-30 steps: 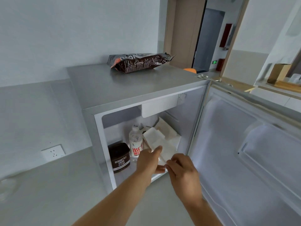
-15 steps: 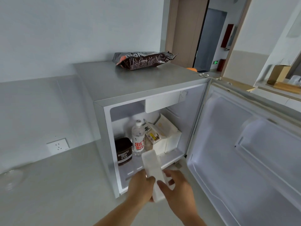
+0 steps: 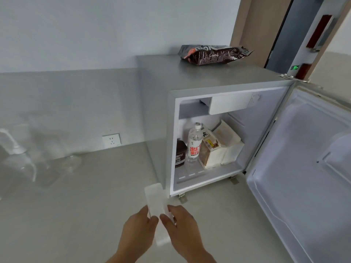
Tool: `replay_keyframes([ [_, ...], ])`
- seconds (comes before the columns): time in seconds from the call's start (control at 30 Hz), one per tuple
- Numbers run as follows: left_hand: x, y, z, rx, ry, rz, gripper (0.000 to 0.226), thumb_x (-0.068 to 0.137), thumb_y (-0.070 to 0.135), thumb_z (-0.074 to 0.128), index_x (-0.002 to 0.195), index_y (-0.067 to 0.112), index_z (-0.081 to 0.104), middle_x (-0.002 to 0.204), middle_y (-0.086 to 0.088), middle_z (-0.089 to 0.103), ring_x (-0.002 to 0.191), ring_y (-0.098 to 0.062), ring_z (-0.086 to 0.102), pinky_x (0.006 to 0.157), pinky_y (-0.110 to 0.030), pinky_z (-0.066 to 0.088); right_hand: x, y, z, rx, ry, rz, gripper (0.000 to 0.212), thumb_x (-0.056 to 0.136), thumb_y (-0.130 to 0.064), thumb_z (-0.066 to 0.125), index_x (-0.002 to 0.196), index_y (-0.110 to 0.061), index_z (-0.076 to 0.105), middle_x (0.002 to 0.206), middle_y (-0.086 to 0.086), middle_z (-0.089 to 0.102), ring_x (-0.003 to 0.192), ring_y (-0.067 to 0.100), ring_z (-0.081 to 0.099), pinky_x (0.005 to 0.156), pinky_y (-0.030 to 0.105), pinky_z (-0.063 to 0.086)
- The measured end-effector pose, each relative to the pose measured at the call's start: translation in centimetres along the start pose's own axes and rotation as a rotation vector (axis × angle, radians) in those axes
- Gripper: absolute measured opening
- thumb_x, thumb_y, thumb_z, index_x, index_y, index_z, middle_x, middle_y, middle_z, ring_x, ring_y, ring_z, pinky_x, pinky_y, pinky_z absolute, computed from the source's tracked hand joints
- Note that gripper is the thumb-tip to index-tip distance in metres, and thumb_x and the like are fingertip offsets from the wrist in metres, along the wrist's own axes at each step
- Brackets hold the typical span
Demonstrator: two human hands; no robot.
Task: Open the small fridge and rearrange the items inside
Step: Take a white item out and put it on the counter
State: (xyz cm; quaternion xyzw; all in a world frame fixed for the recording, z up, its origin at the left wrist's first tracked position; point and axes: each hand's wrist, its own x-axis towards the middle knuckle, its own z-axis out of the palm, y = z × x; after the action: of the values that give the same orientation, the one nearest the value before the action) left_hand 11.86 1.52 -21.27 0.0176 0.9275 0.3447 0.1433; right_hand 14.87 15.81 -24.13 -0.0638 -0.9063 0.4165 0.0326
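Fridge (image 3: 218,86) stands on the worktop (image 3: 85,196) at its right end, door (image 3: 303,168) swung wide to my right, and I have a flat white pack (image 3: 156,201) out of it, held in front of the cabinet's lower left corner. Both my hands pinch its near end: my left hand (image 3: 139,227) has thumb and fingers closed on the left edge, my right hand (image 3: 182,226) closed on the right edge, neither one spread. The pack's long axis runs away from me and leans a little left, its far end pointing at the worktop just beside the fridge's left front foot; the near end is hidden between my palms. Inside, along the floor of the cabinet, a dark cocoa tub (image 3: 180,153) sits at the left wall, a water bottle (image 3: 194,142) upright just beside it, then a carton (image 3: 209,139) tilted against stacked white packs (image 3: 228,149) filling the back right corner. The opening lies ahead and to the right of my grip, so my right hand is nearer to it. I judge the bare strip of fridge floor in front of the bottle is the likeliest slot, which would mean turning the pack rightward before sliding it in. A snack bag (image 3: 214,54) lies on the fridge top, well apart.
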Motion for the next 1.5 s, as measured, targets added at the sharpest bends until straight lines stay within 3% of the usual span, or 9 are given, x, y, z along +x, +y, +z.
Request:
replay_keyframes([
  [0.13, 1.0, -2.9, -2.9, -0.056, 0.095, -0.083, 0.018, 0.1, 0.018, 0.046, 0.096, 0.021, 0.063, 0.072, 0.0, 0.071, 0.064, -0.014, 0.07, 0.069, -0.034, 0.06, 3.0, -2.7, 3.7, -0.023, -0.082, -0.053, 0.034, 0.096, -0.047, 0.047, 0.122, -0.029, 0.061, 0.11, -0.009, 0.063, 0.097, 0.007, 0.059, 0.084, 0.019, 0.044],
  [0.23, 2.0, -4.7, -4.5, -0.094, 0.138, -0.129, 0.019, 0.1, 0.018, 0.046, 0.1, 0.02, 0.064, 0.083, 0.0, 0.075, 0.07, -0.018, 0.073, 0.075, -0.037, 0.062, 4.9, -4.5, 6.1, -0.026, -0.145, -0.047, 0.037, 0.096, -0.045, 0.047, 0.122, -0.024, 0.062, 0.111, -0.005, 0.065, 0.097, 0.012, 0.061, 0.083, 0.022, 0.047],
  [0.53, 4.8, -9.6, -7.3, -0.09, 0.228, -0.217, 0.027, 0.101, 0.022, 0.044, 0.11, 0.017, 0.07, 0.084, -0.002, 0.075, 0.074, -0.022, 0.073, 0.078, -0.038, 0.061, 8.9, -8.4, 11.9, -0.01, -0.298, 0.049, 0.036, 0.093, -0.042, 0.047, 0.114, -0.018, 0.064, 0.103, -0.001, 0.07, 0.09, 0.017, 0.066, 0.081, 0.036, 0.057],
  [0.67, 6.3, -11.9, -8.3, -0.016, 0.261, -0.224, 0.032, 0.105, 0.027, 0.041, 0.115, 0.017, 0.07, 0.089, -0.001, 0.075, 0.073, -0.02, 0.072, 0.078, -0.036, 0.061, 9.7, -9.6, 14.0, 0.084, -0.358, 0.142, 0.035, 0.092, -0.038, 0.05, 0.118, -0.018, 0.061, 0.107, 0.0, 0.067, 0.093, 0.022, 0.067, 0.071, 0.043, 0.062],
  [0.83, 8.3, -14.5, -8.9, 0.098, 0.268, -0.234, 0.035, 0.106, 0.03, 0.039, 0.114, 0.021, 0.073, 0.086, 0.006, 0.069, 0.076, -0.014, 0.065, 0.064, -0.025, 0.048, 10.1, -10.1, 16.1, 0.167, -0.393, 0.241, 0.039, 0.09, -0.04, 0.055, 0.122, -0.018, 0.058, 0.102, -0.005, 0.062, 0.089, 0.022, 0.069, 0.066, 0.041, 0.062],
  [1.0, 9.7, -15.7, -9.0, 0.157, 0.235, -0.244, 0.033, 0.107, 0.032, 0.039, 0.111, 0.027, 0.071, 0.087, 0.009, 0.07, 0.079, -0.013, 0.067, 0.072, -0.029, 0.056, 10.5, -9.7, 17.5, 0.239, -0.388, 0.299, 0.046, 0.088, -0.038, 0.059, 0.128, -0.015, 0.055, 0.112, 0.001, 0.064, 0.095, 0.021, 0.068, 0.071, 0.04, 0.062],
  [1.13, 10.8, -16.0, -9.8, 0.226, 0.273, -0.256, 0.029, 0.105, 0.033, 0.042, 0.112, 0.034, 0.07, 0.086, 0.011, 0.069, 0.075, -0.013, 0.062, 0.063, -0.026, 0.049, 11.0, -9.6, 18.6, 0.35, -0.399, 0.378, 0.051, 0.087, -0.036, 0.06, 0.132, -0.016, 0.051, 0.115, 0.002, 0.062, 0.094, 0.018, 0.067, 0.067, 0.034, 0.063],
  [1.37, 12.2, -18.2, -11.3, 0.339, 0.31, -0.3, 0.029, 0.104, 0.031, 0.041, 0.103, 0.032, 0.07, 0.077, 0.011, 0.062, 0.068, -0.012, 0.058, 0.057, -0.024, 0.041, 11.7, -10.6, 21.1, 0.306, -0.474, 0.341, 0.047, 0.093, -0.036, 0.052, 0.136, -0.018, 0.052, 0.128, 0.005, 0.062, 0.114, 0.022, 0.062, 0.097, 0.041, 0.053],
  [1.5, 12.9, -19.8, -11.7, 0.318, 0.337, -0.345, 0.03, 0.104, 0.027, 0.041, 0.096, 0.028, 0.07, 0.073, 0.007, 0.062, 0.068, -0.017, 0.06, 0.058, -0.027, 0.043, 11.8, -10.9, 21.6, 0.285, -0.528, 0.312, 0.044, 0.095, -0.029, 0.048, 0.14, -0.024, 0.049, 0.138, 0.001, 0.053, 0.12, 0.02, 0.056, 0.099, 0.039, 0.052],
])
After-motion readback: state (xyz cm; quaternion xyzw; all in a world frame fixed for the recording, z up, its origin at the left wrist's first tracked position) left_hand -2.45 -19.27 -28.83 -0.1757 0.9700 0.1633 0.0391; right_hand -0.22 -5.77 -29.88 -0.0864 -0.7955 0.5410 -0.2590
